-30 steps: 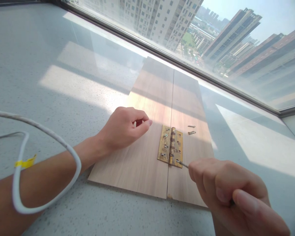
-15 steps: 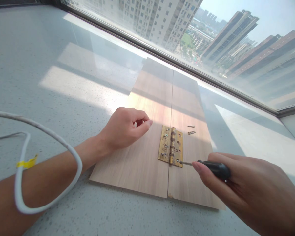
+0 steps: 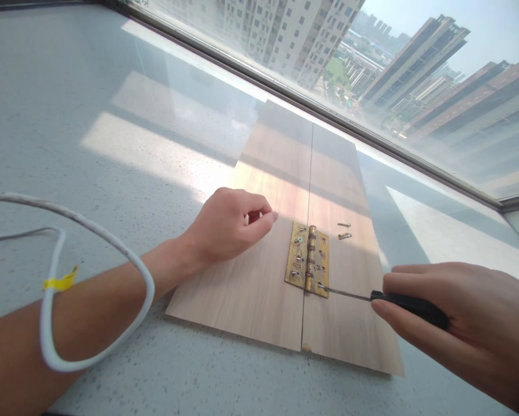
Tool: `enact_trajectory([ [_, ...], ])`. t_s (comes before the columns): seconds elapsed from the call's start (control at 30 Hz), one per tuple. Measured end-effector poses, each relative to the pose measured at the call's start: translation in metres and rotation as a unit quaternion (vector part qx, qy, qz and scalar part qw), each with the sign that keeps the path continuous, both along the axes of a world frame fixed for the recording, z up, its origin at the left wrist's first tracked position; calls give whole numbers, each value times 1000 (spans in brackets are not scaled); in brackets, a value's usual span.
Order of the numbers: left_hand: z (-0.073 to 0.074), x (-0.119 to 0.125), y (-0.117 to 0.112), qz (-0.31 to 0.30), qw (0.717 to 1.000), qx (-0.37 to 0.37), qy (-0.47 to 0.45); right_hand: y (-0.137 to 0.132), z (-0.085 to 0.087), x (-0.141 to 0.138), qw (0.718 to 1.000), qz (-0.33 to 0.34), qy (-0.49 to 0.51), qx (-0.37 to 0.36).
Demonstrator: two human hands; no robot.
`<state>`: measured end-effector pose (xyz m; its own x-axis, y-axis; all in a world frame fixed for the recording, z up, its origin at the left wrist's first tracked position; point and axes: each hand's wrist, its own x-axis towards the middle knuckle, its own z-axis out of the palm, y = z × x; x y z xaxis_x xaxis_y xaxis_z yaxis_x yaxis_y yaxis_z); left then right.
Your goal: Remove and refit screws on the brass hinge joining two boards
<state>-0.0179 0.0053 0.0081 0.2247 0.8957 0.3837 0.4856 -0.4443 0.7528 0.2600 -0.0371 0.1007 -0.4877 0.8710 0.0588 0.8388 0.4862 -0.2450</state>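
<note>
Just changed: your right hand (image 3: 467, 323) has drawn back to the right along the screwdriver (image 3: 409, 305), so the black handle and more of the shaft now show.
Tip: stays on the near right screw of the hinge (image 3: 307, 260).
Right hand: closed around the handle, fingers wrapped over it.
Left hand (image 3: 227, 228): unmoved, curled shut, resting on the left board (image 3: 250, 283); nothing seen in it.
Meaning: likely a regrip between turns, since the tip has not lifted.
Screws (image 3: 344, 230): two lie loose on the right board (image 3: 350, 329), just right of the hinge.
</note>
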Motion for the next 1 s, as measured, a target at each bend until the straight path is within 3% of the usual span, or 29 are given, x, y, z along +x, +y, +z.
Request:
enact_trajectory([
  [0.1, 0, 0, 0, -4, 1000, -5, -2, -1, 1, -6, 980, 78, -182, -13],
  [0.2, 0, 0, -1, -5, 1000, -9, -3, -1, 0, -16, 976, 91, -195, 43],
  [0.5, 0, 0, -1, -10, 1000, -5, -2, 0, 6, -6, 955, 210, -207, -18],
  [0.6, 0, 0, -1, -9, 1000, -6, -2, -2, 5, -4, 962, 185, -200, 1],
  [0.8, -1, -1, -1, -13, 1000, -8, -8, -5, -3, -6, 978, 22, -202, -40],
  [0.87, -1, -1, -1, -13, 1000, -10, -11, -2, -4, -8, 979, 24, -194, -50],
  [1.0, -1, -1, -1, -13, 1000, -11, -12, 2, -3, -12, 976, 103, -185, -42],
])
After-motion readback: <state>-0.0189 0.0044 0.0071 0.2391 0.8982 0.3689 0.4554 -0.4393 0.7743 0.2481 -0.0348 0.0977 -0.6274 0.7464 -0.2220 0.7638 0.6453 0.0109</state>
